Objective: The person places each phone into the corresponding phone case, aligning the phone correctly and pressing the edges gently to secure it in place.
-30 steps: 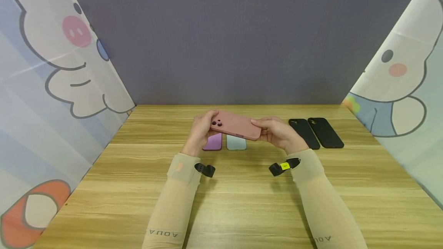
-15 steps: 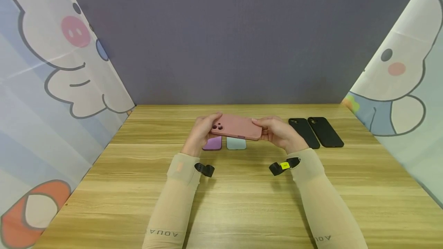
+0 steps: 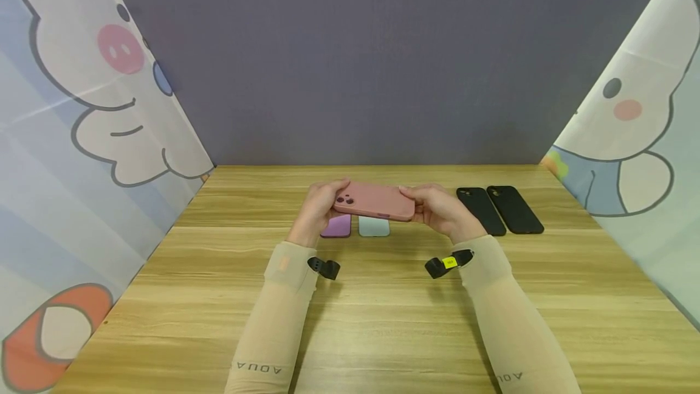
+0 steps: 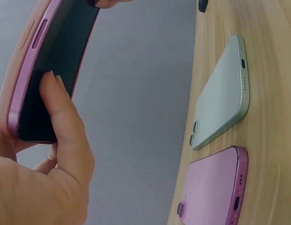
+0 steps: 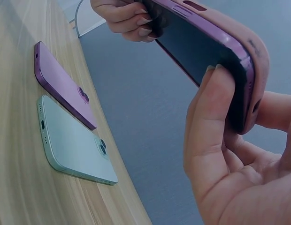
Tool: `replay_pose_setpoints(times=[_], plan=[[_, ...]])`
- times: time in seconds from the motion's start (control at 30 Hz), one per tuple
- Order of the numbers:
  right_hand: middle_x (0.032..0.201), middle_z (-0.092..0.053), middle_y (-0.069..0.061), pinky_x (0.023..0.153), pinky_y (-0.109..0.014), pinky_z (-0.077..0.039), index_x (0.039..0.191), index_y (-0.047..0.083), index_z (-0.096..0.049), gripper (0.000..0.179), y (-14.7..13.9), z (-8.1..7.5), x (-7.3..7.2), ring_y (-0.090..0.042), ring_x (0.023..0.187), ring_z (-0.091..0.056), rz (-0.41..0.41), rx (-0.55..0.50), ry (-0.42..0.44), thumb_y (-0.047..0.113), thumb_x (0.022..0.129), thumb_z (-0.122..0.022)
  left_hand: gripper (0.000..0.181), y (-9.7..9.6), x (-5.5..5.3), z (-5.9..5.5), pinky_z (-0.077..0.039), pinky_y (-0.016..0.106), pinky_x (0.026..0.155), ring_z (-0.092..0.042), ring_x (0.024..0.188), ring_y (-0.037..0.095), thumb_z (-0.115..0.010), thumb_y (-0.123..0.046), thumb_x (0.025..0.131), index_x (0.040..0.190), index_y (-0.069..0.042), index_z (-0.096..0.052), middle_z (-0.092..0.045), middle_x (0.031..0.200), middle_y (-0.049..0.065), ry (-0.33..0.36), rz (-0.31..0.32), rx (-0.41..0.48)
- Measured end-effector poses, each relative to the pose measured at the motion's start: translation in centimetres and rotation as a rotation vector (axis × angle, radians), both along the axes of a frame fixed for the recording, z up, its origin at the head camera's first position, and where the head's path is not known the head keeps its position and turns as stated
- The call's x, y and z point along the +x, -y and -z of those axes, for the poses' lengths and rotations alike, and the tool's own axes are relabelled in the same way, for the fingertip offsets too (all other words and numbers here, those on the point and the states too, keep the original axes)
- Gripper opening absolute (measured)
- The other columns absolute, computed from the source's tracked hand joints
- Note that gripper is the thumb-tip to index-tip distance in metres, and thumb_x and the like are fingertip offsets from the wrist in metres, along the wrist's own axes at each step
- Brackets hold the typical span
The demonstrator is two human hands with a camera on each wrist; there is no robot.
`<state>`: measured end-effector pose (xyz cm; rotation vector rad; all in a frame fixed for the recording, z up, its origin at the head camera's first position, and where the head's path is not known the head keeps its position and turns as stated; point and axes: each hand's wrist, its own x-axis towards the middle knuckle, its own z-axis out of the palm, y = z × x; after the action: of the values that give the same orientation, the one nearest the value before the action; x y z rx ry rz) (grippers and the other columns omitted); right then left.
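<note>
One pink case (image 3: pixel 377 199), purple-edged phone (image 4: pixel 65 47) inside, is pinched between fingers (image 4: pixel 63 112) above the worktop (image 3: pixel 377 303), seemingly for balance: left hand (image 3: pixel 315 210) at its left, lilac phone (image 3: pixel 336 228) and mint phone (image 3: pixel 374 227) beneath, right hand (image 3: pixel 442 210) at its right, black cases (image 3: pixel 515 210) farther right.

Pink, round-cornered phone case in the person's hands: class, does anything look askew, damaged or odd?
Yes. In the wrist views, the purple-framed, dark-screened phone looks only partly seated in the pink phone case: its purple edge stands out beyond the rim. A dark mark near the case's corner could be a scuff.
</note>
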<state>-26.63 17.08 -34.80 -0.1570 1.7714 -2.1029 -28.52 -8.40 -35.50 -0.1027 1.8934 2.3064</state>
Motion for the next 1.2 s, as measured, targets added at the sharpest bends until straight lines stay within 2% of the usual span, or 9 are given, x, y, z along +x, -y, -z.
replay_pose_setpoints(times=[0.2,0.4,0.53,0.73,0.93,1.2], plan=[[0.09,-0.075,-0.006,0.072,-0.028,-0.059,0.108,0.01,-0.077,0.023,0.01,0.29,-0.16,-0.015,0.077,-0.071,0.035,-0.016,0.002,0.023,0.106,-0.058,0.026,-0.02,0.09,-0.02,-0.06,0.027,0.061,-0.071,0.063,0.015,-0.064,-0.02,0.102,0.112,0.003,-0.07,-0.071,0.08,0.009,0.007,-0.008,0.032],[0.091,-0.075,-0.006,0.074,-0.028,-0.059,0.115,0.007,-0.072,0.023,0.18,0.25,-0.12,-0.015,0.078,-0.072,0.06,-0.038,0.027,0.024,0.105,-0.06,0.027,-0.13,0.15,-0.06,-0.06,0.026,0.061,-0.071,0.063,0.015,-0.065,-0.02,0.101,0.113,0.004,-0.071,-0.072,0.08,0.009,-0.003,-0.023,0.048],[0.087,-0.073,-0.006,0.07,-0.029,-0.06,0.118,0.007,-0.069,0.024,0.1,0.24,-0.1,-0.016,0.071,-0.069,0.025,-0.017,0.043,0.025,0.104,-0.061,0.029,-0.13,0.22,-0.1,-0.059,0.025,0.06,-0.071,0.062,0.014,-0.064,-0.021,0.102,0.114,0.005,-0.071,-0.072,0.08,0.009,-0.016,-0.048,0.045],[0.07,-0.068,-0.004,0.056,-0.025,-0.056,0.096,0.006,-0.072,0.033,0.02,0.17,-0.15,-0.012,0.054,-0.062,-0.057,0.08,0.078,0.036,0.103,-0.062,0.026,0.03,0.29,-0.22,-0.058,0.024,0.06,-0.07,0.061,0.013,-0.063,-0.02,0.103,0.106,0.004,-0.071,-0.071,0.077,0.008,-0.023,-0.079,0.067],[0.061,-0.065,0.0,0.048,-0.022,-0.051,0.076,0.007,-0.073,0.049,0.15,0.02,-0.05,-0.008,0.046,-0.058,-0.125,0.162,0.056,0.042,0.104,-0.056,0.025,0.33,0.22,-0.31,-0.059,0.025,0.059,-0.07,0.06,0.013,-0.062,-0.021,0.103,0.102,0.003,-0.072,-0.071,0.075,0.008,-0.027,-0.076,0.074],[0.06,-0.063,0.001,0.047,-0.022,-0.049,0.075,0.007,-0.071,0.047,0.28,-0.01,0.0,-0.007,0.045,-0.054,-0.119,0.19,0.016,0.043,0.103,-0.059,0.027,0.34,0.23,-0.38,-0.059,0.025,0.06,-0.071,0.061,0.013,-0.065,-0.022,0.102,0.104,0.003,-0.073,-0.071,0.076,0.007,-0.021,-0.086,0.074]])
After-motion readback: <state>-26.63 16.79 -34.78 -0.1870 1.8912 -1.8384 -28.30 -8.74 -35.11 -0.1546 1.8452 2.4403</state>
